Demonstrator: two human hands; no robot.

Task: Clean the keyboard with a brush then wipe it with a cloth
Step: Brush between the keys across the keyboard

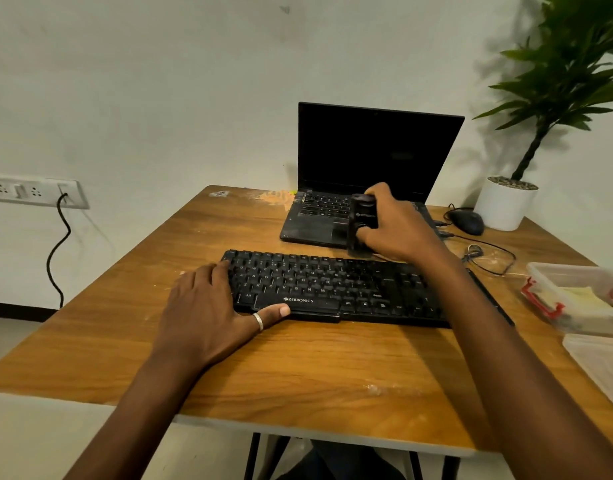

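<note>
A black keyboard (332, 289) lies flat across the middle of the wooden table (298, 368). My left hand (211, 306) rests on its left end, fingers spread over the keys and the thumb, which wears a ring, along the front edge. My right hand (398, 223) grips a black brush (362, 220), held upright just above the keyboard's back edge, right of centre. Its lower end is blurred and I cannot tell whether it touches the keys. No cloth is in sight that I can identify.
An open black laptop (367, 168) stands behind the keyboard. A mouse (467, 221) with its cable and a white plant pot (504, 202) sit at the back right. Clear plastic containers (575, 292) are at the right edge. A wall socket (35, 192) with a black cord is left.
</note>
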